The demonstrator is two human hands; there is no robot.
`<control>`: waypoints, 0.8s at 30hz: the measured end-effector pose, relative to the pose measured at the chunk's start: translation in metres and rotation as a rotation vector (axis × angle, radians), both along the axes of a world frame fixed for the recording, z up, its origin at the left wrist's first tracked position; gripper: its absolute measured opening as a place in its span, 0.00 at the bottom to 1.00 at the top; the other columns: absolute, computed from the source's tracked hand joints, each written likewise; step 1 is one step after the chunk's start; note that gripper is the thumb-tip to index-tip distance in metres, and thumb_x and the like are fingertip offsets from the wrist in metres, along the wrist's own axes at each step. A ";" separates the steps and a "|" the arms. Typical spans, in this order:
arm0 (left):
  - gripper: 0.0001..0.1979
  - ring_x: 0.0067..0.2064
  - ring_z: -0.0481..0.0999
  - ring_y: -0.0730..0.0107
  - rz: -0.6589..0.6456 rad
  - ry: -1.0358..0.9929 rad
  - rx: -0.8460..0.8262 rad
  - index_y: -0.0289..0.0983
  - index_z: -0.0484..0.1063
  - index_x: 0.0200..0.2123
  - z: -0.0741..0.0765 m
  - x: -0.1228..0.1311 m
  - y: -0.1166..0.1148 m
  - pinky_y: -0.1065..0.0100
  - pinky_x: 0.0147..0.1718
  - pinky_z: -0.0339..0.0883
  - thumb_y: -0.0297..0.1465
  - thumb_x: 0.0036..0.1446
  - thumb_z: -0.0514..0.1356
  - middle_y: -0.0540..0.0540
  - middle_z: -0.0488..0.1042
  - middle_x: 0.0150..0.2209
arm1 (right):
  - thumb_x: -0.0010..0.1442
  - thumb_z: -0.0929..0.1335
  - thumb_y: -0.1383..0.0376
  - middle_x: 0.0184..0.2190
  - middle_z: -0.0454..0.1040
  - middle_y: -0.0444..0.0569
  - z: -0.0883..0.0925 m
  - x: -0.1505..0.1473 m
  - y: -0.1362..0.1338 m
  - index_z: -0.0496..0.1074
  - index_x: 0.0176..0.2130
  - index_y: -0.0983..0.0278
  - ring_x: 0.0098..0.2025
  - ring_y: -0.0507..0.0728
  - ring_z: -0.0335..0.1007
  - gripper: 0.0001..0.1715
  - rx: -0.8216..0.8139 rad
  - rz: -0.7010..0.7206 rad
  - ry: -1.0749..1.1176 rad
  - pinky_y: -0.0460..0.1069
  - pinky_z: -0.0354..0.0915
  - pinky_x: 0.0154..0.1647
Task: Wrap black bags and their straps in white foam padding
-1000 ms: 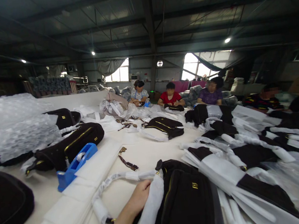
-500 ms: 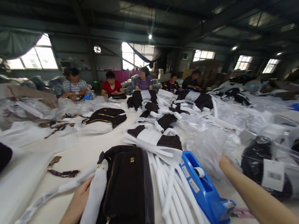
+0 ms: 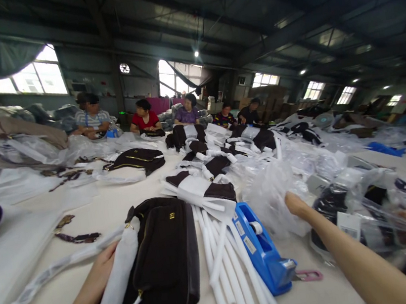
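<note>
Black bag [image 3: 164, 257] on desk [image 3: 126, 194], long axis running away, far end leaning right. Left hand [image 3: 104, 267] at white-wrapped strip [image 3: 119, 282] along its left edge, right hand [image 3: 296, 204] at loose plastic [image 3: 267, 198]; either grip: can't tell. Clear bag [image 3: 392, 207] at right holds dark item [image 3: 326, 205].

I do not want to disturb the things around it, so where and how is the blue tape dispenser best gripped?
Probably across the middle of the blue tape dispenser, with the right hand, from above and its right side. Its body is long, white tubes lie along its left, and the near end has a shiny strip, maybe the cutter.
</note>
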State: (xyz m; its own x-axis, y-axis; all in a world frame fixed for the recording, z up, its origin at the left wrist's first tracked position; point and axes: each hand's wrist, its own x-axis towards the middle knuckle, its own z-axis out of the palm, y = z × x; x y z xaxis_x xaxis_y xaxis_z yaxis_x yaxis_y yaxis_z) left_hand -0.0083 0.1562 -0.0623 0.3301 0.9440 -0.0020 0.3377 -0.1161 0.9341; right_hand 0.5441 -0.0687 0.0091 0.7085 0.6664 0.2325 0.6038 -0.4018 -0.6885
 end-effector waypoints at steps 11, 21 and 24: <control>0.28 0.55 0.73 0.46 -0.025 -0.070 0.038 0.37 0.78 0.39 0.001 -0.004 -0.002 0.53 0.58 0.63 0.53 0.44 0.60 0.41 0.79 0.46 | 0.51 0.74 0.58 0.29 0.78 0.51 0.075 -0.005 -0.046 0.72 0.28 0.65 0.29 0.53 0.77 0.13 0.350 -0.050 0.378 0.41 0.67 0.21; 0.23 0.49 0.76 0.49 0.071 -0.062 0.107 0.36 0.75 0.36 0.011 -0.008 -0.010 0.54 0.54 0.66 0.47 0.45 0.55 0.40 0.79 0.42 | 0.49 0.75 0.53 0.23 0.73 0.45 0.124 -0.046 -0.051 0.67 0.27 0.63 0.22 0.50 0.70 0.19 0.501 0.015 0.405 0.43 0.66 0.20; 0.21 0.45 0.77 0.51 0.198 0.010 0.205 0.37 0.74 0.37 0.025 -0.011 -0.013 0.54 0.50 0.69 0.44 0.47 0.53 0.40 0.79 0.40 | 0.44 0.76 0.49 0.20 0.68 0.41 0.135 -0.070 -0.044 0.67 0.26 0.63 0.19 0.46 0.62 0.25 0.491 0.101 0.395 0.40 0.58 0.16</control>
